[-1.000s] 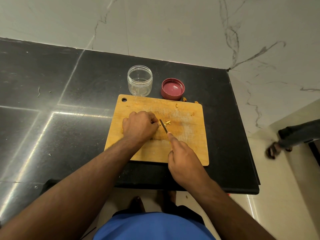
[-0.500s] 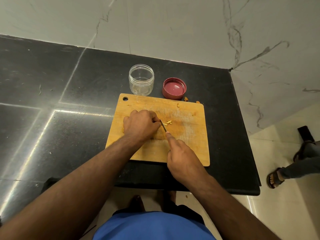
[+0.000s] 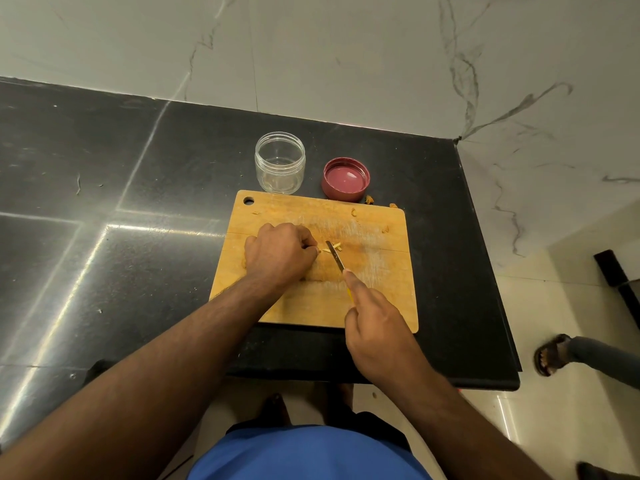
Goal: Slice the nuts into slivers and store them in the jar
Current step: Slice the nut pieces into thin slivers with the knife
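— Left hand (image 3: 277,252) pinching nut (image 3: 318,250) mid-board (image 3: 381,299); right hand (image 3: 379,327) gripping knife (image 3: 335,256)?
— Yes. Keep fingertips tucked, cut thin, then sweep slivers (image 3: 333,247) into open jar (image 3: 280,167) behind.

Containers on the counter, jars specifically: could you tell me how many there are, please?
1: a clear jar, open and seemingly empty, stands just beyond the cutting board's far edge, left of its red lid.

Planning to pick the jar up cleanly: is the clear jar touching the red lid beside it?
Apart. The head view shows a strip of black countertop between the clear jar and the red lid, which lies with its inside facing up.
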Demonstrator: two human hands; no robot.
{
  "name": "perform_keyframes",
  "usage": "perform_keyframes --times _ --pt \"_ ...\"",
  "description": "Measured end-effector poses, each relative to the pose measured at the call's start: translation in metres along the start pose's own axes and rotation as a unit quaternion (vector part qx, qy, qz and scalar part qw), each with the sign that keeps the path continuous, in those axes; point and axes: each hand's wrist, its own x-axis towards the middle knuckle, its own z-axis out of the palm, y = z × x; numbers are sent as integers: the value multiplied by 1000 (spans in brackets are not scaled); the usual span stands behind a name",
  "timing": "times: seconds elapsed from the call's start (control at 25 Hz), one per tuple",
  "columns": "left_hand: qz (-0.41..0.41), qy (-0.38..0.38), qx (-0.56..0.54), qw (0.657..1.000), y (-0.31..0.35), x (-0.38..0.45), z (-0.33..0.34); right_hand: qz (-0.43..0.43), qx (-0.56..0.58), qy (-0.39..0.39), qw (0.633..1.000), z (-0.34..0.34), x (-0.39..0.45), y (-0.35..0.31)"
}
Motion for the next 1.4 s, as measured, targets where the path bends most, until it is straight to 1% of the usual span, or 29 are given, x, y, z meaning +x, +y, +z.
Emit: perform_keyframes --times 0.2,0.52,0.8,1.0,1.4 --pt "-12 3 -2 1000 1 0 0 -1 -24 -32 999 5 15 0" --pt "-12 4 -5 1000 0 1 1 -8 -50 -50 997 10 30 2" --pt "-11 1 3 1000 0 1 -1 12 1 -44 999 10 4 5" --pt "-8 6 -9 1000 -1 -2 0 3 45 -6 999 -4 -9 5" --pt "-21 2 -17 1000 -1 -2 -1 -13 -39 -40 998 7 21 0"
